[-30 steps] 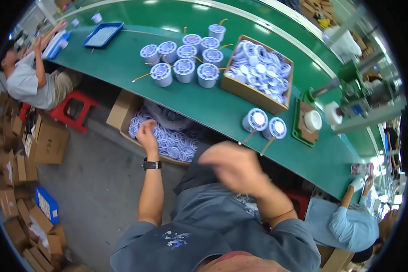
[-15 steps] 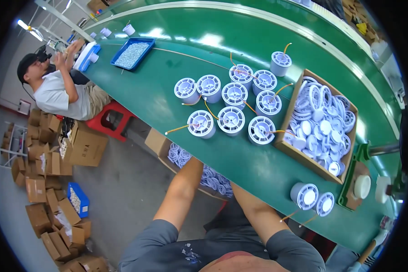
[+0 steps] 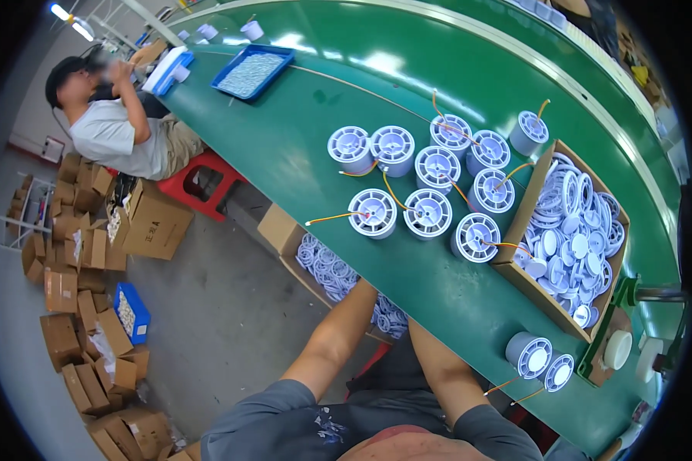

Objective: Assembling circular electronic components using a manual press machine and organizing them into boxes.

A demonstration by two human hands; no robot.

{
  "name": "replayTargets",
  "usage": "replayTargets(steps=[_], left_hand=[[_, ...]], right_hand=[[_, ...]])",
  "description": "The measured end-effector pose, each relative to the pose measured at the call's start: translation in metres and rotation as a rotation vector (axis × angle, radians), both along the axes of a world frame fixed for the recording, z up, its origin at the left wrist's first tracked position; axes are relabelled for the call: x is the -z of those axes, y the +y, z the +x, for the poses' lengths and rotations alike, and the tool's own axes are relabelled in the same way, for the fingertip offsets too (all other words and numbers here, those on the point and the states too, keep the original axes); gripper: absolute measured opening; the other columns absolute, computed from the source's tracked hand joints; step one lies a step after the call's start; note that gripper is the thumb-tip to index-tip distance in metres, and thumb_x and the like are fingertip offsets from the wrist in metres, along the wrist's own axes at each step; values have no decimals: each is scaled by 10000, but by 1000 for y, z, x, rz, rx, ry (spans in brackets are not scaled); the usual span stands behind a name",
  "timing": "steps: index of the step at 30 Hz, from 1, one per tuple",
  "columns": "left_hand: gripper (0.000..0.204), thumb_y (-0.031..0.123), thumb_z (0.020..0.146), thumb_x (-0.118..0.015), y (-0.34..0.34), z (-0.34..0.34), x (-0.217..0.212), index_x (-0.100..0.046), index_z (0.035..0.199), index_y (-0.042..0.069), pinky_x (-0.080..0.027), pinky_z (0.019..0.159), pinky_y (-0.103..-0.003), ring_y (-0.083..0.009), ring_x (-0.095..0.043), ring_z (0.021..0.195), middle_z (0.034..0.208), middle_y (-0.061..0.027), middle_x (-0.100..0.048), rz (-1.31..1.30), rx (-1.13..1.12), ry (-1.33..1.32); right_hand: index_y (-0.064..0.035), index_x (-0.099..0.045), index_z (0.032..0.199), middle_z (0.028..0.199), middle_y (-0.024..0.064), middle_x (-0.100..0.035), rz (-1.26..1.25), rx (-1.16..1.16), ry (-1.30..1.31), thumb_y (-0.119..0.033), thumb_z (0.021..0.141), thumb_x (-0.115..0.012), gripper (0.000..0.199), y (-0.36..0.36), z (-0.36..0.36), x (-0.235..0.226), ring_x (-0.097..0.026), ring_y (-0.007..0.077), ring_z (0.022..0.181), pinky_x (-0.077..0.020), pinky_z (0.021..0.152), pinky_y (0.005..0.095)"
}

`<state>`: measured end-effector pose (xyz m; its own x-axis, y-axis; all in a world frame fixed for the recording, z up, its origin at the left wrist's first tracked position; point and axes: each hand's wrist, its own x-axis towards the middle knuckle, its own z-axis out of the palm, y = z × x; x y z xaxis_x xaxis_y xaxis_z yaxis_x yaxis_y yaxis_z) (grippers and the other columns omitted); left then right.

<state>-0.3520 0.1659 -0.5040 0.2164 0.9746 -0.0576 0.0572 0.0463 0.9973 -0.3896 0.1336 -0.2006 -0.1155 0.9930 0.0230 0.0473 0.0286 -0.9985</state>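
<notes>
Both my hands are out of sight beneath the near edge of the green table (image 3: 438, 292). My left forearm (image 3: 334, 338) reaches down over an open cardboard box (image 3: 281, 230) heaped with white plastic rings (image 3: 323, 261). My right forearm (image 3: 438, 365) passes under the edge beside it. What either hand holds is hidden. On the tabletop stand several white round housings (image 3: 373, 213) with spoked tops and thin orange wires. At the near right, two housings (image 3: 532, 355) lean together, each with a white disc at its centre.
A cardboard box (image 3: 507, 265) of white rings and discs sits on the table's right, with a green metal fixture (image 3: 627, 296) beyond. At the far left are a blue tray (image 3: 288, 58) of small parts and a seated co-worker (image 3: 119, 134). Cartons (image 3: 61, 288) cover the floor's left side.
My view has turned, so the table and its contents sit farther right in the picture. Both forearms still reach under the table edge, and the housings keep their arrangement.
</notes>
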Motion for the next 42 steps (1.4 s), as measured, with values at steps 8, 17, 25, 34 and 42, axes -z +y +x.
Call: replayTargets(steps=[8, 17, 25, 34, 42], left_hand=[[396, 292, 981, -511, 43, 3, -29, -545, 1264, 17, -468, 949, -402, -285, -552, 1130, 1252, -177, -572, 166, -5, -370], [424, 270, 1001, -468, 39, -10, -27, -439, 1359, 44, -376, 1042, -384, -271, -468, 1224, 1346, -146, -497, 486, 39, -19], [469, 250, 1019, -430, 68, -23, -41, -344, 1443, 68, -294, 1124, -368, -260, -393, 1308, 1431, -119, -430, 571, 70, 313], [327, 252, 971, -519, -17, -11, -93, -532, 1222, 42, -446, 948, -416, -284, -537, 1118, 1215, -149, -575, 278, 50, 602], [346, 274, 982, -514, -56, -29, -212, -628, 1144, -10, -487, 893, -390, -266, -612, 1011, 1088, -159, -655, 182, -163, 810]], right_hand=[[-24, -661, 1028, 1061, 227, -615, 220, -153, 22, -175, 822, -610, 260, 30, -34, -80, -587, 378, 1042, -468, 891, 429], [-28, -667, 1007, 1038, 217, -619, 452, -228, 24, -194, 820, -619, 255, 64, -54, -157, -589, 376, 1025, -471, 876, 426], [-31, -672, 989, 1018, 208, -622, 469, -264, 57, -210, 818, -626, 252, 48, -58, -158, -591, 373, 1009, -474, 864, 423], [-34, -678, 969, 995, 198, -626, 169, 51, 30, -229, 816, -634, 251, -8, 16, -55, -593, 371, 992, -477, 850, 421], [-37, -683, 950, 974, 189, -630, 59, 339, -28, -245, 815, -641, 252, -87, 66, -19, -595, 369, 976, -480, 837, 418]])
